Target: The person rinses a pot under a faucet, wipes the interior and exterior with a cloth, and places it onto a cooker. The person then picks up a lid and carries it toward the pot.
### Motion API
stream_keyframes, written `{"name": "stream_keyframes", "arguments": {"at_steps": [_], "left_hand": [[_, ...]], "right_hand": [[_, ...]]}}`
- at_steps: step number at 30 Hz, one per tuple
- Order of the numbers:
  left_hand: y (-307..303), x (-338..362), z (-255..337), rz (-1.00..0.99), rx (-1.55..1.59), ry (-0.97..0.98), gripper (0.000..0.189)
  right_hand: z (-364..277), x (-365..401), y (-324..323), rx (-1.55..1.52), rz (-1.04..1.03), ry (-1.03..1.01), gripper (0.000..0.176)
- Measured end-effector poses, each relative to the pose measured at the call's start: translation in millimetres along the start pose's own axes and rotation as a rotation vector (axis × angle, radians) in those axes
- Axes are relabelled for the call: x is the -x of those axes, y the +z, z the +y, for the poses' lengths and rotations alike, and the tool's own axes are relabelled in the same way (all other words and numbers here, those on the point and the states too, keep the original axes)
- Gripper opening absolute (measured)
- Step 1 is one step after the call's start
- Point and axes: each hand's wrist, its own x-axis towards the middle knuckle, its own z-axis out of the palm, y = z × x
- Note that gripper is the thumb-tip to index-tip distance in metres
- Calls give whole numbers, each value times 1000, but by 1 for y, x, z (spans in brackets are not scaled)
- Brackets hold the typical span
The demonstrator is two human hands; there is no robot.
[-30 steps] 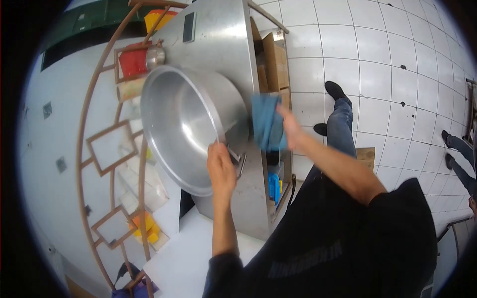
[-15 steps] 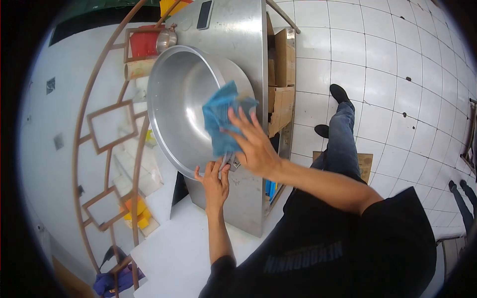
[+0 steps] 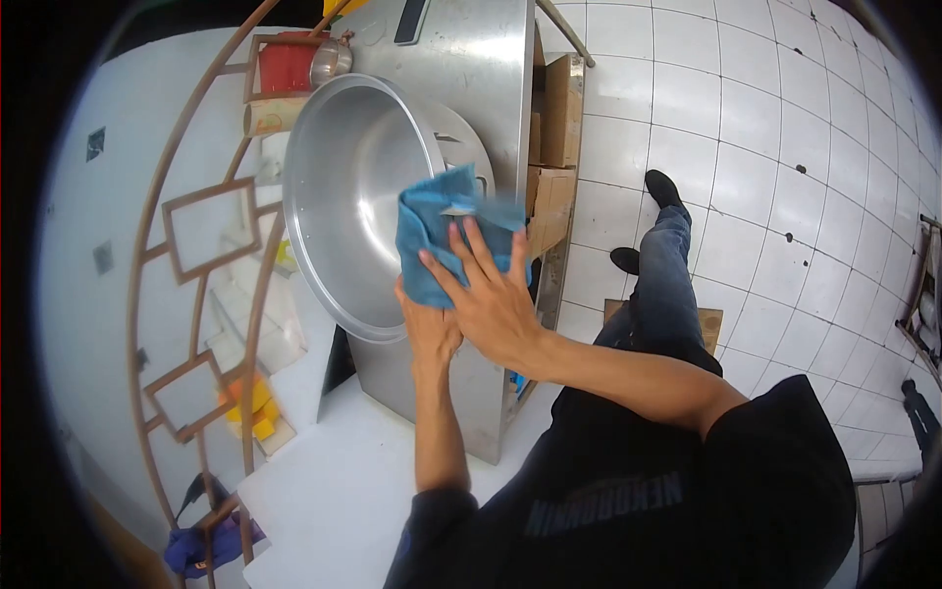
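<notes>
A large aluminium pot is tilted on the metal table, its wide mouth facing left. My right hand lies with spread fingers on a blue cloth, pressing it against the pot's near rim and outer side. Below the cloth, my left hand is at the pot's lower rim, its fingers mostly hidden by the cloth and my right hand; it appears to grip the rim. One pot handle shows just above the cloth's upper edge.
The metal table carries a phone and a small metal bowl near a red container. Cardboard boxes fill its shelf. A brown metal frame curves along the left. Another person's leg shows far right.
My right hand and the cloth have shifted slightly down and right. My left hand has moved up, partly under the cloth. A handle now shows on the pot's side.
</notes>
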Motion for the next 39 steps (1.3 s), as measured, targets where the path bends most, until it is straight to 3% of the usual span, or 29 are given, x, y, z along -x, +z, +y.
{"name": "stream_keyframes", "arguments": {"at_steps": [2, 6, 8, 11, 13, 15, 17, 19, 21, 22, 23, 24, 26, 27, 29, 31, 33, 35, 37, 39], "left_hand": [[-12, 2, -13, -175, 139, 115, 48], [-19, 0, 3, -178, 18, 114, 54], [-11, -6, -9, -274, 99, -69, 57], [-2, 2, -24, -112, 351, -66, 54], [-9, -4, -23, -175, 256, 18, 55], [-11, -4, -24, -228, 150, 108, 56], [-4, 5, -33, -180, 71, 11, 57], [-29, 9, -5, -119, 39, 17, 58], [-45, 27, -1, -26, 4, -10, 59], [-52, 41, -11, -21, -10, -69, 53], [-57, 52, -21, -19, -22, -122, 47], [-57, 61, -32, -1, -18, -131, 47], [-49, 77, -52, 56, -71, -131, 30], [-46, 78, -51, 77, -62, -137, 30], [-36, 74, -47, 130, -83, -109, 17], [-33, 78, -48, 169, -72, -103, 15], [-29, 73, -52, 216, -59, -101, 13], [-28, 79, -57, 203, -55, -121, 14], [-23, 84, -55, 246, -40, -142, 14], [-19, 83, -55, 289, -36, -157, 14]], "right_hand": [[3, 7, 8, -32, -8, -12, 50], [23, -61, -9, 12, -13, 92, 65], [12, -55, 1, 127, -28, 104, 64], [-7, 20, -1, 44, -73, -20, 54], [-1, 32, -18, 11, -134, -109, 48], [4, 27, -45, -369, -782, -23, 40], [45, 64, -37, -559, -985, 262, 50], [86, 71, -67, -529, -1090, 715, 57], [120, 94, -70, -794, -516, 999, 56], [128, 75, -87, -976, -476, 1140, 53], [129, 52, -98, -1008, -448, 1051, 49], [132, 34, -91, -965, -332, 820, 47], [98, -18, -78, -951, -179, 595, 44], [78, -35, -66, -897, -146, 483, 42], [34, -36, -8, -274, 70, 184, 39], [-4, 4, 16, -88, 36, -11, 43], [-1, 49, 21, -169, -93, -46, 41], [41, 85, 23, -364, -450, -303, 39], [86, 106, 12, -468, -687, 117, 31], [129, 82, -8, -451, -554, 842, 43]]}}
